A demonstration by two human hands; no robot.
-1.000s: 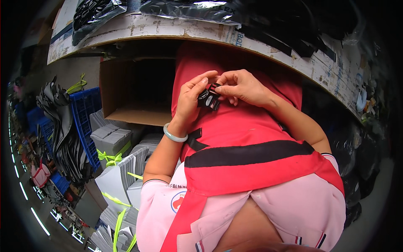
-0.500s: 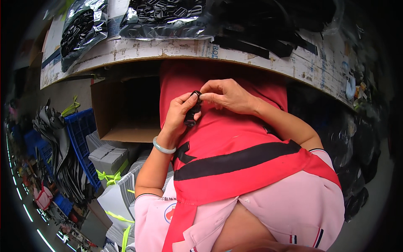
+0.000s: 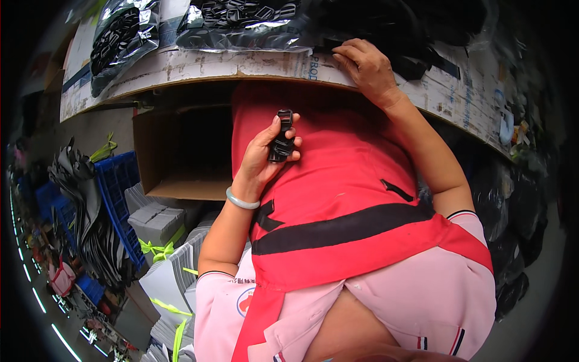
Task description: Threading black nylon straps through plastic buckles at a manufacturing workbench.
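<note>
The cardboard-covered worktable curves across the top of my view, its edge just above my red apron. On it lie clear plastic bags of black buckle parts, one at the far left and a bigger heap in the middle and to the right. Under the table, to my left, an open cardboard box lies on its side, and beside it stands a blue plastic crate with bundles of black straps. My right hand rests palm down on the table edge, fingers spread flat and gripping nothing. My left hand is closed round a small black plastic buckle, held upright in front of the apron, below the table edge, thumb against its side.
</note>
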